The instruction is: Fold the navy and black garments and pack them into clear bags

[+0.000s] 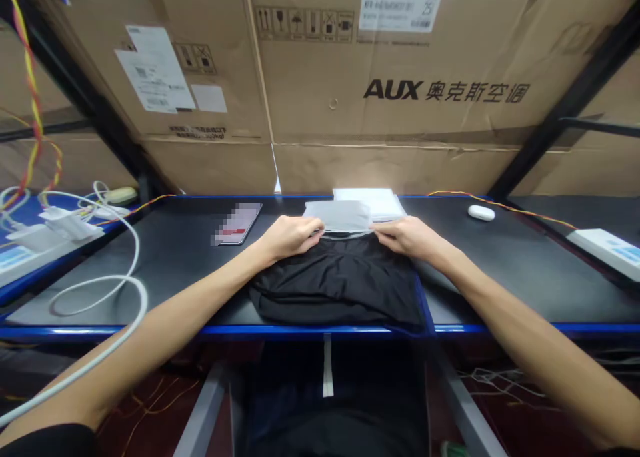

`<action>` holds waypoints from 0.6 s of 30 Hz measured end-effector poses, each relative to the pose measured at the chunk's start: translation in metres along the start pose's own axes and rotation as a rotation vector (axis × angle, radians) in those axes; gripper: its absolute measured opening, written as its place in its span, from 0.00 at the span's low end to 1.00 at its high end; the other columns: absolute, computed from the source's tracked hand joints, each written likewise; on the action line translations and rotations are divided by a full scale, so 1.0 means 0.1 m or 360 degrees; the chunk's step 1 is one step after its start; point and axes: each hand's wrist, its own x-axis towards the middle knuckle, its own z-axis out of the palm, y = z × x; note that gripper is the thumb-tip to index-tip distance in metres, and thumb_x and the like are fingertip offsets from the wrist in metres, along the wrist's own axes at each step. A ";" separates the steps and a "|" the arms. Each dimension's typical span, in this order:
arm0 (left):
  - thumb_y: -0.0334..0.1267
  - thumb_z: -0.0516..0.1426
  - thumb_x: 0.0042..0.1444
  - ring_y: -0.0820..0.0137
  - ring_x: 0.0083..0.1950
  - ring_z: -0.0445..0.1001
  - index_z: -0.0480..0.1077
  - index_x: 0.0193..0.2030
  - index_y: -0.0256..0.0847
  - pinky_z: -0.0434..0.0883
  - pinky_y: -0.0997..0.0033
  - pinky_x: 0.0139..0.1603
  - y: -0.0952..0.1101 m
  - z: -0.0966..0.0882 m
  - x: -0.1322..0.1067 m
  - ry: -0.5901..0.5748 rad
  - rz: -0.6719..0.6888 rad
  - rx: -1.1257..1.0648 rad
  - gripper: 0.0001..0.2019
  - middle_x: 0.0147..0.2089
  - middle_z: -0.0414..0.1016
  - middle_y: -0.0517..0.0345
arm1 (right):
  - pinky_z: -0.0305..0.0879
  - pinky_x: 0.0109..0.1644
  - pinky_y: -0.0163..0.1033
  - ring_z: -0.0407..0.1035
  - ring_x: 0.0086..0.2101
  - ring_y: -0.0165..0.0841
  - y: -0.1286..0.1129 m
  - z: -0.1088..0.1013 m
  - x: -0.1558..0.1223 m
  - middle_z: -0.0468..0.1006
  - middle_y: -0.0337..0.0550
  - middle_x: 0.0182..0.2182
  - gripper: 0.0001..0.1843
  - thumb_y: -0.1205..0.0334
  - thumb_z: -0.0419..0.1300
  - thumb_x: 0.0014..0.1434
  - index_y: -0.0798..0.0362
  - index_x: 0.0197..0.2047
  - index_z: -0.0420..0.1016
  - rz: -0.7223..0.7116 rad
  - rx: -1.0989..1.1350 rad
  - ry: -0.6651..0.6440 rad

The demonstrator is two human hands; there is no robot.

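A soft black cloth (340, 280), bunched and wrinkled, lies at the table's front edge, its near side hanging slightly over. My left hand (295, 236) is closed at the cloth's upper left, thumb and fingers pinching its far edge. Opposite it, my right hand (407, 236) pinches the upper right in the same way. Between the two hands a smooth whitish sheet (337, 212) meets the cloth along a pale rim; whether the fingers grip this sheet too, I cannot tell. Just behind lies a stack of white flat packets (383, 204).
A phone (237, 224) lies left of my hands. White cables and a power strip (30, 254) crowd the left side. To the right are a white earbud case (481, 212) and another power strip (607, 252). Cardboard (400, 124) walls the back behind black metal posts.
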 end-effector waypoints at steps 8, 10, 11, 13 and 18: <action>0.35 0.53 0.65 0.65 0.42 0.76 0.73 0.39 0.41 0.67 0.71 0.38 -0.22 -0.16 -0.06 -0.0269 0.0048 0.0228 0.07 0.40 0.78 0.53 | 0.69 0.40 0.38 0.79 0.35 0.40 0.07 -0.03 -0.01 0.87 0.45 0.38 0.15 0.62 0.55 0.65 0.48 0.47 0.83 0.0008 0.0002 -0.0051; 0.33 0.53 0.63 0.65 0.42 0.75 0.73 0.39 0.41 0.67 0.71 0.38 -0.25 -0.18 -0.06 -0.0292 0.0016 0.0200 0.07 0.40 0.77 0.53 | 0.70 0.40 0.38 0.80 0.35 0.40 0.07 -0.03 -0.01 0.87 0.45 0.38 0.15 0.62 0.55 0.65 0.48 0.46 0.84 0.0013 0.0007 -0.0048; 0.32 0.53 0.62 0.65 0.42 0.75 0.73 0.39 0.40 0.67 0.71 0.38 -0.26 -0.19 -0.06 -0.0296 0.0000 0.0189 0.07 0.40 0.77 0.53 | 0.70 0.40 0.38 0.80 0.35 0.40 0.07 -0.03 -0.01 0.87 0.45 0.38 0.15 0.62 0.55 0.65 0.47 0.46 0.84 0.0013 0.0010 -0.0044; 0.31 0.53 0.61 0.64 0.42 0.75 0.73 0.39 0.40 0.68 0.70 0.38 -0.26 -0.20 -0.06 -0.0304 -0.0030 0.0196 0.07 0.40 0.77 0.52 | 0.71 0.40 0.38 0.80 0.36 0.40 0.06 -0.04 -0.01 0.87 0.44 0.38 0.15 0.62 0.55 0.65 0.47 0.46 0.84 0.0008 0.0019 -0.0036; 0.30 0.54 0.58 0.60 0.46 0.75 0.72 0.41 0.39 0.72 0.66 0.43 -0.18 -0.22 -0.03 -0.0256 -0.0082 0.0297 0.07 0.43 0.76 0.49 | 0.73 0.42 0.40 0.81 0.37 0.40 0.02 -0.02 -0.01 0.87 0.46 0.42 0.16 0.63 0.55 0.66 0.49 0.49 0.83 -0.0004 -0.0002 -0.0041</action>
